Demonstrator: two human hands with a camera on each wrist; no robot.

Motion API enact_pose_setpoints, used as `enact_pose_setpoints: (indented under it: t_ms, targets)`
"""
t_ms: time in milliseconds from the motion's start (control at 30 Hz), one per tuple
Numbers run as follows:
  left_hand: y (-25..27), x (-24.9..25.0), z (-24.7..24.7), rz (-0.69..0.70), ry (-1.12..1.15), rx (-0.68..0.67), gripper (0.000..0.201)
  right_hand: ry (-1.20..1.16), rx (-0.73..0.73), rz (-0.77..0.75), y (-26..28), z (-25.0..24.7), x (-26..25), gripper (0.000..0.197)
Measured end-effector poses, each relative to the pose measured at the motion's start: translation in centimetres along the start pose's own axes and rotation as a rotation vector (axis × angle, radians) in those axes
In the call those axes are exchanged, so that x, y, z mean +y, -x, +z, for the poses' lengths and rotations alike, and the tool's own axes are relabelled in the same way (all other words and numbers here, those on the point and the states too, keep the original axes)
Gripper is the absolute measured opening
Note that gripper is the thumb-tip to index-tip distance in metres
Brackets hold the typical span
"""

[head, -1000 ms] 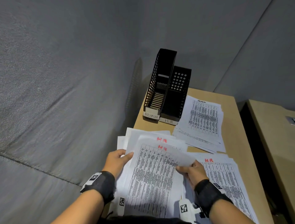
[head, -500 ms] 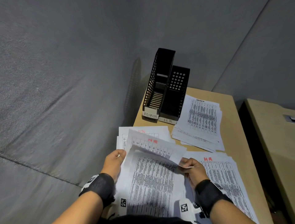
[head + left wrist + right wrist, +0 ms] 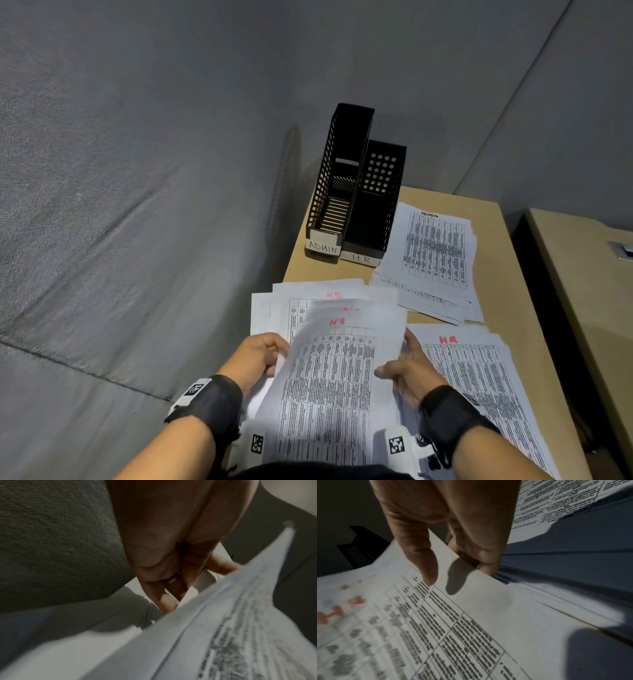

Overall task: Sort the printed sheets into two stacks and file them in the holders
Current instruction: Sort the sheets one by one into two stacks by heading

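Note:
A fanned pile of unsorted printed sheets [image 3: 308, 298] lies at the table's near left. Its top sheet [image 3: 329, 383], marked HR in red, is lifted and blurred between my hands. My left hand [image 3: 260, 353] grips the pile's left edge with curled fingers [image 3: 168, 588]. My right hand [image 3: 407, 370] pinches the top sheet's [image 3: 471, 615] right edge, thumb [image 3: 423, 561] on top and fingers beneath. The sorted HR stack [image 3: 479, 383] lies just right of that hand. An ADMIN stack [image 3: 435, 253] lies farther back. Two black holders, labelled ADMIN [image 3: 329, 192] and HR [image 3: 373, 212], stand at the far left corner.
The tan table [image 3: 496, 308] is narrow, with a grey fabric wall [image 3: 137, 205] close on its left and behind it. A second tan table [image 3: 589, 291] stands to the right across a dark gap.
Half a second ago the top sheet's far edge was curled back toward me. Now an HR sheet is raised flatter between both hands, and my right hand has shifted along its edge.

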State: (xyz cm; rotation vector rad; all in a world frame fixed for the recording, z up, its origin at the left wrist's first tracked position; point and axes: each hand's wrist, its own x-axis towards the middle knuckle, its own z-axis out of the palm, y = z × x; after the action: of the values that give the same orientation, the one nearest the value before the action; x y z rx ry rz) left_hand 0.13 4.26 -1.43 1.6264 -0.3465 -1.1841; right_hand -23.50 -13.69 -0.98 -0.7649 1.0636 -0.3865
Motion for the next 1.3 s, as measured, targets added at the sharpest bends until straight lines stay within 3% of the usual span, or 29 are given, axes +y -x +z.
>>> enact_pose_setpoints:
  t_ms: [133, 233, 300, 433, 533, 600, 667, 833, 1033, 1133, 1300]
  targets:
    - [0.3, 1.1, 1.4, 0.026, 0.112, 0.204, 0.045, 0.125, 0.003, 0.029, 1.1, 0.2, -0.3, 0.046]
    - [-1.2, -0.4, 1.2, 0.112, -0.099, 0.415, 0.036, 0.227, -0.016, 0.086, 1.9, 0.2, -0.5, 0.047]
    - [-1.4, -0.6, 1.2, 0.111, -0.376, 0.347, 0.024, 0.219, -0.043, 0.076, 2.4, 0.3, -0.7, 0.035]
    - [-2.0, -0.2, 1.7, 0.055, -0.626, 0.333, 0.047, 0.201, -0.132, 0.019, 3.2, 0.8, -0.9, 0.031]
    - [-2.6, 0.4, 1.9, 0.023, -0.808, 0.313, 0.053, 0.197, -0.113, 0.008, 3.1, 0.9, -1.0, 0.053]
    - [-3.1, 0.3, 1.8, -0.023, -0.758, 0.308, 0.057, 0.158, -0.08, -0.011, 2.7, 0.7, -1.0, 0.057]
    - [-3.2, 0.4, 1.8, -0.019, -0.684, 0.313, 0.057, 0.121, -0.055, -0.037, 2.4, 0.6, -1.2, 0.048]
    - [-3.3, 0.5, 2.1, 0.08, -0.674, 0.361, 0.048, 0.162, 0.011, -0.058, 1.7, 0.6, -1.3, 0.038]
    - [-2.3, 0.0, 2.2, 0.155, -0.694, 0.358, 0.034, 0.122, 0.019, -0.042, 1.1, 0.5, -0.9, 0.059]
    - [-2.1, -0.1, 2.0, 0.121, -0.458, 0.343, 0.027, 0.062, 0.023, -0.072, 1.5, 0.8, -1.1, 0.071]
    - [-1.7, -1.4, 0.1, 0.086, -0.115, 0.142, 0.018, 0.135, 0.072, -0.081, 1.5, -0.1, -1.3, 0.074]
